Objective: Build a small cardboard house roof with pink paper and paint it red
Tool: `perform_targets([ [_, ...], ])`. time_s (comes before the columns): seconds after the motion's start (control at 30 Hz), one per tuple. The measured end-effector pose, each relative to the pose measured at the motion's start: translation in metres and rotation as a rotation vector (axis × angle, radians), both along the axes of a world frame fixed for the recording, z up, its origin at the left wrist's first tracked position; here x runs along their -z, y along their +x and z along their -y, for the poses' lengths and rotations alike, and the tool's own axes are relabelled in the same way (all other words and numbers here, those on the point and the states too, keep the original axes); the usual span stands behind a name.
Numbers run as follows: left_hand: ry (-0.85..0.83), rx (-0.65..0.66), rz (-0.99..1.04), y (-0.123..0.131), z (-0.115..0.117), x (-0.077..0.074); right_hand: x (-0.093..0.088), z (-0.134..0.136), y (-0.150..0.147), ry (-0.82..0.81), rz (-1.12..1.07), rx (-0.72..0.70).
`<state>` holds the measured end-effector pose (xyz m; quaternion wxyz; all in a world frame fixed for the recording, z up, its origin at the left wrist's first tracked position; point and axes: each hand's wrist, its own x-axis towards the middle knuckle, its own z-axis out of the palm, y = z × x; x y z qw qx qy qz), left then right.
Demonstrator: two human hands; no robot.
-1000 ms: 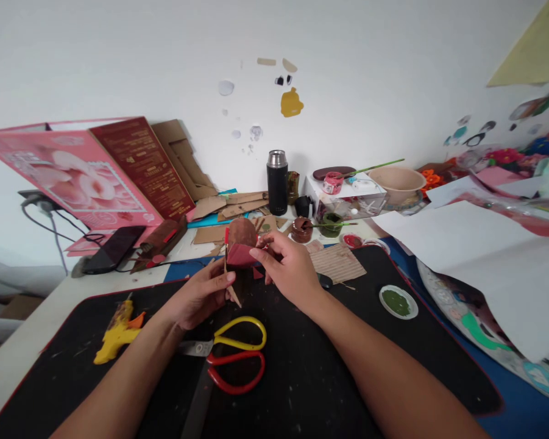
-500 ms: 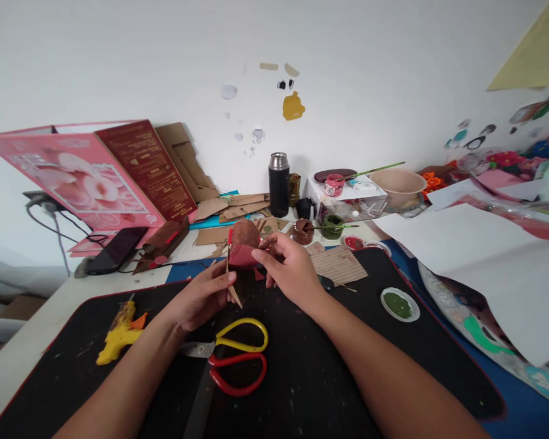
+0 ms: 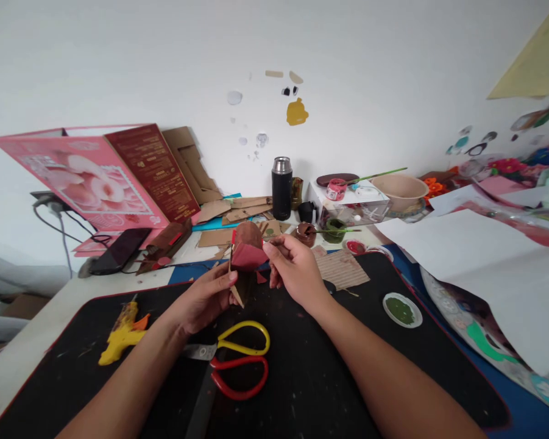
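Fingers of the left hand (image 3: 205, 297) hold the craft piece (image 3: 245, 249) above the mat (image 3: 311, 366); the right hand's (image 3: 298, 268) are narrowed at its red panel (image 3: 248, 258), pinch unclear. I judge it part-built: panel against rounded, matte-brown top (image 3: 249, 233), fixing uncertain. Scissors (image 3: 242, 352) lie nearer my camera.

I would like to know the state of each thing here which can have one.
Left hand: closed on the craft piece
Right hand: at the piece's right edge, grip unclear
Scissors: open, lying on the mat
Glue gun: lying on its side
Flask: upright
Brown jar: uncovered
Green jar: uncovered
Phone: screen dark
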<state>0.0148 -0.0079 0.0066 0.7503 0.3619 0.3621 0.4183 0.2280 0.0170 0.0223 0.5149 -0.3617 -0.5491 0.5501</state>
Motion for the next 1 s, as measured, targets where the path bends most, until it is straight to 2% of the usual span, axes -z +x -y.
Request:
perform_targets([
  [0.3, 0.038, -0.018, -0.017, 0.009, 0.003, -0.012, 0.001, -0.001, 0.0, -0.033, 0.015, -0.04],
  [0.63, 0.061, -0.048, -0.008, 0.006, 0.002, -0.012, -0.002, -0.001, 0.0, -0.066, -0.002, -0.024],
  [1.0, 0.049, -0.025, -0.008, 0.006, 0.002, -0.01, 0.005, -0.003, -0.001, -0.045, 0.015, -0.036],
])
